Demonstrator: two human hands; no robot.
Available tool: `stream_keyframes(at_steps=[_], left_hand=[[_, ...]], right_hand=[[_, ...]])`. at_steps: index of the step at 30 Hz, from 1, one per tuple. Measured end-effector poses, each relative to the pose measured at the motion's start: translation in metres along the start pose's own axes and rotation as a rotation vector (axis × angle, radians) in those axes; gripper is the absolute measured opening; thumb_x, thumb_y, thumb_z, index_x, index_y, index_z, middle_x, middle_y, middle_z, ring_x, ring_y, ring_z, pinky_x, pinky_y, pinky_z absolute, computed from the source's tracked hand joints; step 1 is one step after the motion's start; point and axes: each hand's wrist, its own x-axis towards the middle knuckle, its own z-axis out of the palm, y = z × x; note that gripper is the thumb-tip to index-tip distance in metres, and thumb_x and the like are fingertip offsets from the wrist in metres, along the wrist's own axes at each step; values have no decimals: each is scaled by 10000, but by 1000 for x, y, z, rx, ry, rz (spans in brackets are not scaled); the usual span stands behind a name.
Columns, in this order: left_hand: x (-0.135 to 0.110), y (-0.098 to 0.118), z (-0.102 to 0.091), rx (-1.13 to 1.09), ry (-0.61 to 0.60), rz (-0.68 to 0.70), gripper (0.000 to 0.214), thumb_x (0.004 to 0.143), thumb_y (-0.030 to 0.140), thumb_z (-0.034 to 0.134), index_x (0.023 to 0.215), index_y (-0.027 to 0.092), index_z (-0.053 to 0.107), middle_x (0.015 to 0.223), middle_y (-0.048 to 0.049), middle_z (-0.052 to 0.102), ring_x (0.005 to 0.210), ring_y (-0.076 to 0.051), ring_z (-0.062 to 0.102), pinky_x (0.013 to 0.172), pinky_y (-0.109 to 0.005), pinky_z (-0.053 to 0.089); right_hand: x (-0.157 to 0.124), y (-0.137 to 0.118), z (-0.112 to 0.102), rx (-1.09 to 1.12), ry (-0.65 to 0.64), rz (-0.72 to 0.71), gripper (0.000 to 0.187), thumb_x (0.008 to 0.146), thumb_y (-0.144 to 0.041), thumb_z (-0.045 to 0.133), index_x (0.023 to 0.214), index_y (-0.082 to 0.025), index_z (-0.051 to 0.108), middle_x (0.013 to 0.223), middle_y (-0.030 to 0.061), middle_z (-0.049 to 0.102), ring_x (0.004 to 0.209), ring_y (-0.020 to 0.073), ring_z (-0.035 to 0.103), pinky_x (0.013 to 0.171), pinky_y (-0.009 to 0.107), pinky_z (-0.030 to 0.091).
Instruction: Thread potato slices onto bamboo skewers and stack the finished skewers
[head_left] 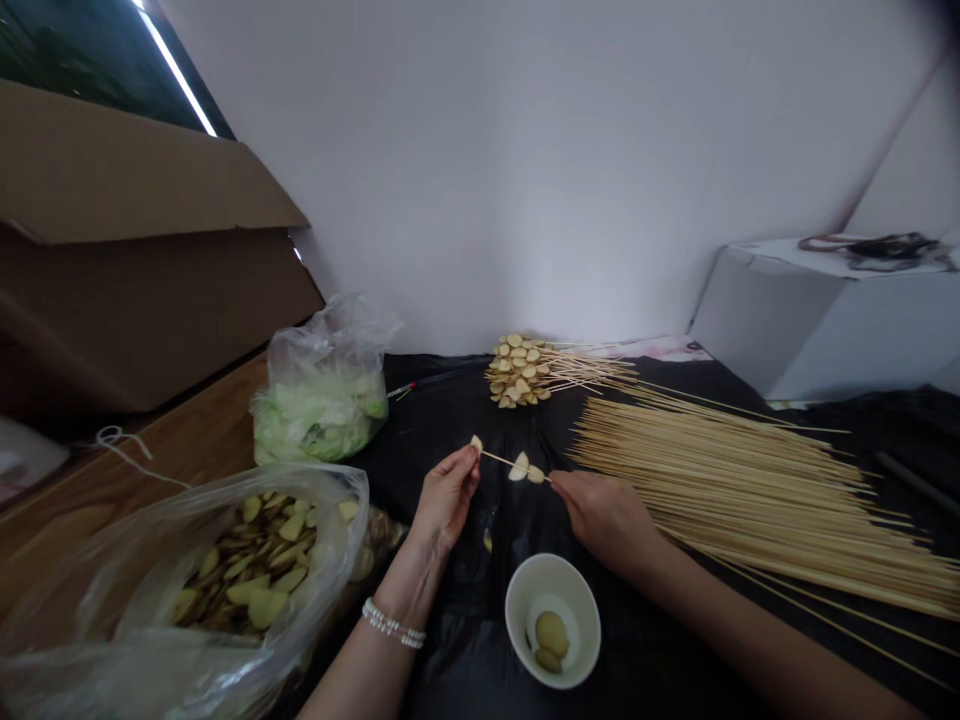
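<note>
Between my two hands runs a thin wooden skewer [496, 459] with two potato slices [519, 467] threaded on it. My left hand [448, 492] pinches another potato slice [476, 444] at the skewer's left end. The fingers of my right hand [606, 515] are closed round the skewer just right of the threaded slices. Below my hands stands a white bowl [517, 610] with a few potato slices inside. Left of my left forearm, an open clear plastic bag [352, 490] holds many potato slices [262, 560].
Bare skewers [750, 490] lie in a wide pile at right. Loaded potato skewers [521, 370] are stacked near the wall. A bag of cut greens [322, 400] stands back left, before a cardboard box [150, 310]. A white box [810, 310] is at far right.
</note>
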Motion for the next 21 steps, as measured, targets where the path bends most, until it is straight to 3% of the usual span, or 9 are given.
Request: stream_keyframes(at_steps=[4, 10, 16, 21], left_hand=[[0, -2, -2, 46, -18, 22, 120, 607, 46, 769, 703, 97, 717, 689, -41, 690, 546, -44, 566, 536, -128, 478], [0, 0, -3, 106, -55, 29, 171, 551, 97, 812, 698, 96, 725, 675, -40, 687, 539, -45, 553, 526, -137, 466], [1, -3, -4, 135, -52, 16, 215, 504, 126, 838, 690, 105, 731, 645, -31, 677, 538, -50, 547, 530, -145, 464], [1, -5, -5, 158, -100, 16, 266, 483, 169, 852, 710, 93, 736, 631, -22, 663, 526, -38, 523, 522, -135, 447]], right_hand=[[-1, 0, 0, -74, 13, -11, 270, 899, -165, 375, 1002, -217, 619, 830, 43, 658, 693, 156, 602, 562, 257, 312], [2, -1, -4, 122, -61, 22, 274, 939, -222, 340, 839, -215, 594, 773, 10, 667, 752, 146, 617, 621, 235, 337], [0, -2, -7, -23, -22, -4, 243, 908, -159, 369, 905, -210, 607, 818, 33, 663, 711, 150, 601, 587, 253, 306], [2, -4, -10, 71, -100, 53, 263, 939, -232, 350, 839, -210, 592, 763, 25, 678, 704, 140, 609, 589, 246, 293]])
